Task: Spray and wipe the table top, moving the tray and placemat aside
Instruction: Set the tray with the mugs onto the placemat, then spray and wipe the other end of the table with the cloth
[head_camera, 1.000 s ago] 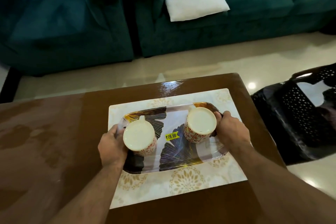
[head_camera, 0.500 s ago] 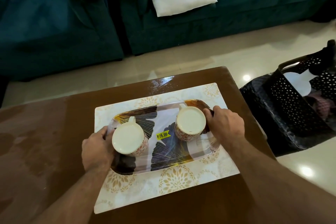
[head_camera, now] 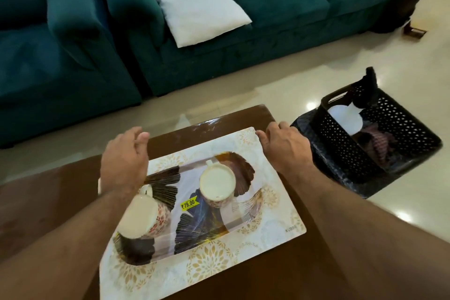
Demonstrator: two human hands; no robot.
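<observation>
A cream placemat (head_camera: 207, 268) with gold flowers lies on the brown table top (head_camera: 48, 202). On it rests a leaf-patterned tray (head_camera: 194, 229) with a yellow price sticker, carrying two white floral cups (head_camera: 141, 217) (head_camera: 217, 181). My left hand (head_camera: 124, 161) hovers over the mat's far left corner with loosely curled fingers, holding nothing, and it hides that corner. My right hand (head_camera: 285, 146) is at the mat's far right corner, thumb tip touching it. Whether it pinches the mat is unclear.
A black perforated basket (head_camera: 365, 148) with a white item inside stands on the floor, right of the table. Teal sofas (head_camera: 267, 31) and a white pillow (head_camera: 194, 5) are beyond the table's far edge. The table's left part looks streaked.
Both hands let go of the tray's ends and moved forward to the placemat's far corners. The camera view rose and tilted; the tray stays on the mat.
</observation>
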